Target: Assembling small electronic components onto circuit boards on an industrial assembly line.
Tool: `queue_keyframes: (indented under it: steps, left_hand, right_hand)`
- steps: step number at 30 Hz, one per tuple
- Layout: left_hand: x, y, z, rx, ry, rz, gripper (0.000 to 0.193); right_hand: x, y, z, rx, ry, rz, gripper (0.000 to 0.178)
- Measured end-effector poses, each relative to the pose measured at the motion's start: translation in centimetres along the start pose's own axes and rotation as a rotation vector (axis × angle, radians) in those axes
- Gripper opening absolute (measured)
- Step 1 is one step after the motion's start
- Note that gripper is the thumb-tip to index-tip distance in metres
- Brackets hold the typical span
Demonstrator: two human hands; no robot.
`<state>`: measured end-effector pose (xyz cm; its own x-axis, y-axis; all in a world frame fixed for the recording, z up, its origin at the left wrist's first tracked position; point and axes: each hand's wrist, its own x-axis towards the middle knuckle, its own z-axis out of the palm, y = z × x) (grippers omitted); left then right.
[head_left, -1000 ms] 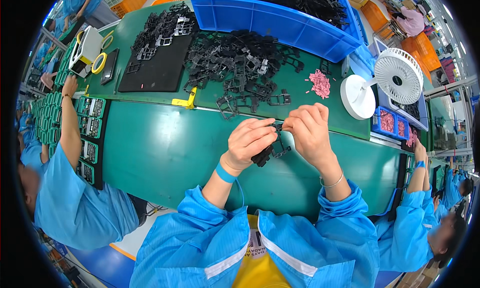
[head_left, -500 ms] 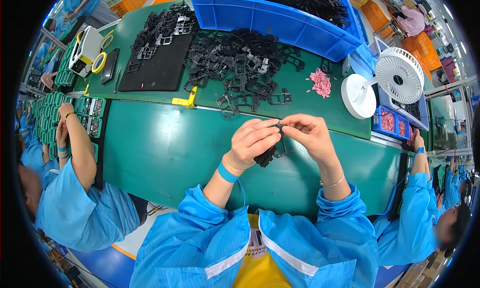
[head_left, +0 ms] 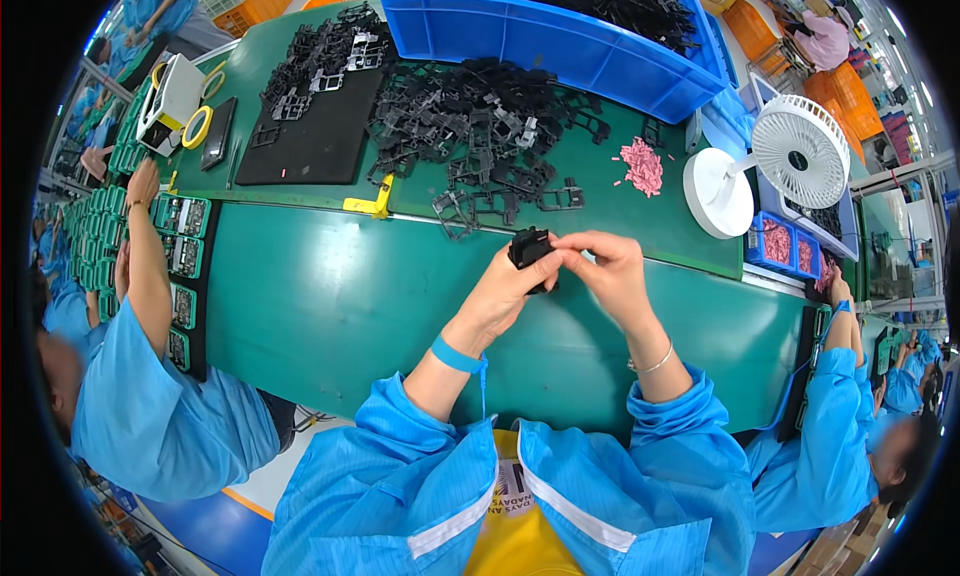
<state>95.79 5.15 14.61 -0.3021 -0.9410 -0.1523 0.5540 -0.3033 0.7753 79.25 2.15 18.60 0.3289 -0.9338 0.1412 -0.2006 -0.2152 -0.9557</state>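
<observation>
My left hand [head_left: 503,288] is closed round a black plastic frame [head_left: 530,247], perhaps several stacked together, held up above the front of the green table. The upper end of the black piece sticks out past the thumb. From the other side, my right hand [head_left: 608,274] pinches at the right edge of the same piece with thumb and forefinger. Whether a small part lies between those fingertips is hidden. Beyond my hands, a heap of loose black plastic frames [head_left: 465,126] lies on the table. A little pile of pink pieces [head_left: 641,167] is to its right.
A blue bin [head_left: 560,51] of black parts stands at the back. A white fan [head_left: 718,194] is at the right, near small blue trays [head_left: 778,244] of pink pieces. A black mat [head_left: 300,151] and yellow bracket [head_left: 374,201] lie left. Co-workers sit on both sides.
The black frame has turned upward in my left hand, which has shifted to grip it from below. My right hand stays at its edge. The left co-worker's hand has reached farther away.
</observation>
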Motion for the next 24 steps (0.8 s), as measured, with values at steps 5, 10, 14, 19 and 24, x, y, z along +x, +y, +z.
queue_keyframes:
  steps: [5, 10, 14, 19, 24]
  left_hand:
    - [0.2, 1.0, 0.2, -0.297, 0.085, -0.060, 0.036]
    - [0.1, 1.0, -0.7, -0.285, 0.106, -0.021, 0.032]
    - [0.3, 0.6, -0.9, -0.251, 0.106, 0.029, 0.031]
    - [0.7, -0.2, -0.8, -0.069, 0.190, 0.129, 0.032]
    - [0.7, 0.5, -0.6, 0.289, 0.252, 0.203, 0.038]
  right_hand:
    - [3.3, 3.9, -2.1, -0.522, 0.137, -0.347, 0.027]
    - [2.6, 5.3, -2.2, -0.851, -0.006, -0.468, 0.034]
    - [1.0, 4.7, -2.8, -0.944, -0.015, -0.531, 0.033]
    - [0.4, 5.0, -3.7, -0.808, -0.016, -0.568, 0.026]
    - [1.2, -0.4, -3.9, -0.797, -0.270, -0.654, 0.036]
